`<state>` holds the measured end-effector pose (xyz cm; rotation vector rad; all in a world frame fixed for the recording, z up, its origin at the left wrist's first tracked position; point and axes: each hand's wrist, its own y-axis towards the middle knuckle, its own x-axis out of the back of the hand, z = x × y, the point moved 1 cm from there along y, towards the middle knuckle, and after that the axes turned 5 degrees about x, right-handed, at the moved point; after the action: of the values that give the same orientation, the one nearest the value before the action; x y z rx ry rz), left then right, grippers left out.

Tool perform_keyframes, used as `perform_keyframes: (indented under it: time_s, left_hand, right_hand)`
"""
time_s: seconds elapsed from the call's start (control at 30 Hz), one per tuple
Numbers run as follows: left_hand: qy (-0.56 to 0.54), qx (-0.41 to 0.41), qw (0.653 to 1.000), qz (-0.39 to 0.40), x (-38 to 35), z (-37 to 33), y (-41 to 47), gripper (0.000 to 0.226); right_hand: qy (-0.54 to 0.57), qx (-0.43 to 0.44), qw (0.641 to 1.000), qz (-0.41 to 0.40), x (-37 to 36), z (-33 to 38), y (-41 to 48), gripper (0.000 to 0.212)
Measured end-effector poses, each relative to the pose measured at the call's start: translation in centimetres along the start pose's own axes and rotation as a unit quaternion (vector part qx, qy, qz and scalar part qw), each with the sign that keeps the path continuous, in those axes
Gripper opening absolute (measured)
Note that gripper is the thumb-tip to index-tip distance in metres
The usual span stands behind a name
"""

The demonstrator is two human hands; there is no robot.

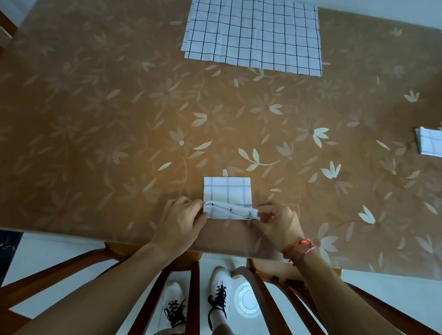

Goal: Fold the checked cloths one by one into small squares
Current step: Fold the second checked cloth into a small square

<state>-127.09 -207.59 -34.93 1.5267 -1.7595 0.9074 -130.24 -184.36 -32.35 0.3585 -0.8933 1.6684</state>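
The cloth looks light, soft and floppy. The left hand and right hand each pinch a near corner, the best hold for folding.

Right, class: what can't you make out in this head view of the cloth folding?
Head view.
Count in the far stack: its top hides the rest.
Layers in the folded pile at right: too small.
Near corners of the cloth being folded: covered by the left hand and right hand.
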Motion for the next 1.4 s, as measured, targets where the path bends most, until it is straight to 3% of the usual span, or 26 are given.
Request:
perform_keyframes:
  time_s: [0.1, 0.2, 0.33, 0.67, 0.73, 0.83, 0.93, 1.07, 1.23, 1.3, 1.4]
  left_hand:
    - [-0.012, 0.031, 0.999, -0.01, -0.1, 0.0, 0.5, 0.018]
    - [-0.032, 0.049, 0.998, -0.026, 0.0, -0.1, 1.0, 0.027]
    - [-0.04, 0.052, 0.997, -0.043, 0.3, -0.2, 1.9, 0.03]
    - [-0.027, 0.075, 0.997, -0.025, -0.2, 0.3, 3.8, 0.005]
    - [0.01, 0.042, 0.998, -0.04, -0.2, 0.4, 3.7, 0.016]
    - [0.097, -0.07, 0.991, -0.059, -0.3, 0.5, 3.4, 0.029]
    - [0.143, -0.155, 0.977, -0.03, -0.9, 0.9, 3.3, 0.032]
    - [0.197, -0.136, 0.97, 0.034, -1.5, 1.5, 4.0, 0.049]
    - [0.208, -0.12, 0.969, 0.064, -1.7, 2.0, 4.3, 0.051]
    - [0.208, -0.118, 0.969, 0.068, -1.8, 2.0, 4.3, 0.052]
    - [0.206, -0.102, 0.971, 0.07, -1.9, 2.0, 4.3, 0.053]
  right_hand:
    - [0.013, 0.054, 0.998, -0.007, 0.1, 0.1, 0.3, 0.03]
    - [-0.026, 0.018, 0.999, 0.01, -0.4, -0.5, 1.7, 0.011]
    - [-0.01, 0.018, 1.0, 0.011, -0.6, -0.6, 2.6, 0.026]
    - [0.022, -0.05, 0.998, 0.014, -0.9, 0.3, 4.7, 0.014]
    - [0.033, -0.064, 0.997, 0.022, -1.0, 0.4, 5.1, 0.015]
    - [0.038, -0.075, 0.996, 0.036, -0.9, 0.5, 5.5, 0.018]
    - [0.026, -0.081, 0.995, 0.053, -0.9, 0.4, 5.8, 0.021]
    - [0.027, -0.085, 0.994, 0.065, -0.9, 0.1, 6.2, 0.023]
    - [0.026, -0.09, 0.993, 0.068, -0.8, 0.1, 6.3, 0.02]
    - [0.0, -0.091, 0.995, 0.041, -0.6, 0.5, 6.0, 0.024]
    - [-0.13, -0.027, 0.988, -0.08, -0.3, 1.4, 5.1, 0.027]
